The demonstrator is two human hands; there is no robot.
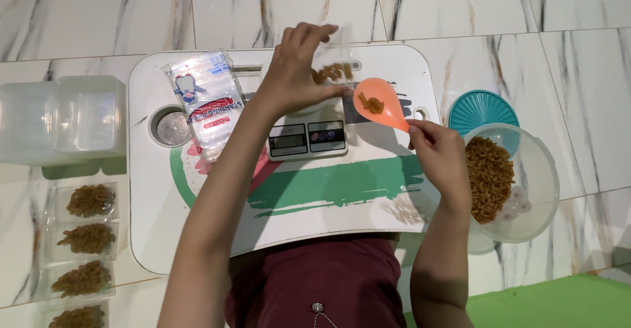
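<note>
Over the scale (307, 137) | spoon (378, 103) in right hand (439, 150) | bag (332, 71) in left hand (296, 71)

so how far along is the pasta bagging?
Done: four filled clear bags of brown pasta lie in a column at left. In hand: left hand holds a small clear bag open on the digital scale; right hand brings an orange spoon of pasta. Left: the clear bowl holds plenty.

Orange spoon (380, 103), teal lid (482, 110), brown pasta (490, 177)
</note>
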